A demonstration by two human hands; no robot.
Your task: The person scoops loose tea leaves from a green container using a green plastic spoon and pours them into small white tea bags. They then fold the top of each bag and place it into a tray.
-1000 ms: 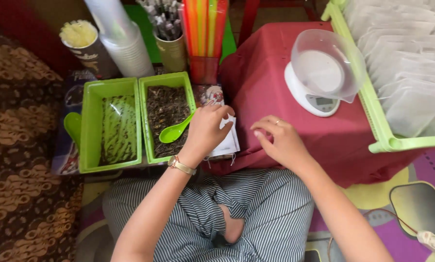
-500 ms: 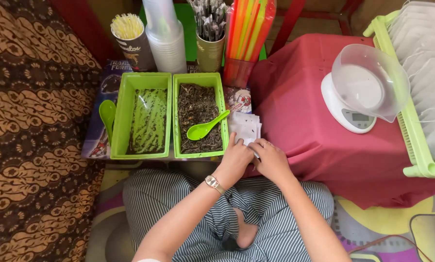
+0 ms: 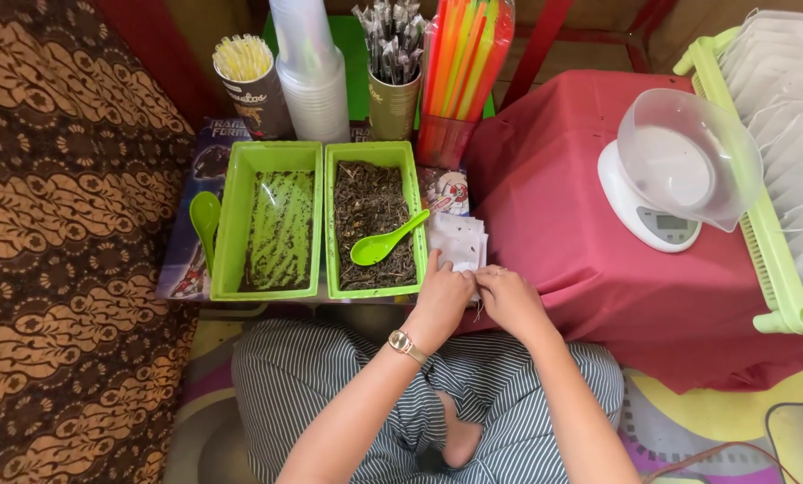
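My left hand (image 3: 441, 300) and my right hand (image 3: 511, 300) meet over the near edge of a small stack of white empty tea bags (image 3: 458, 240), fingers pinching at one bag between them. A thin string hangs below my right fingers. Just left of the hands stands a green tray of dark loose tea (image 3: 372, 280) with a green spoon (image 3: 386, 241) lying in it. A second green tray (image 3: 276, 224) beside it holds a thin layer of leaves. A gold watch sits on my left wrist.
A white kitchen scale with a clear bowl (image 3: 675, 175) sits on the red-covered table (image 3: 563, 242). A green rack of filled white bags (image 3: 778, 179) is at far right. Cups, straws and packets (image 3: 392, 81) stand behind the trays. Another green spoon (image 3: 205, 220) lies left.
The view has shifted left and down. My left hand left the tray's spoon side and my right hand came in; both now meet at the stack of bags.
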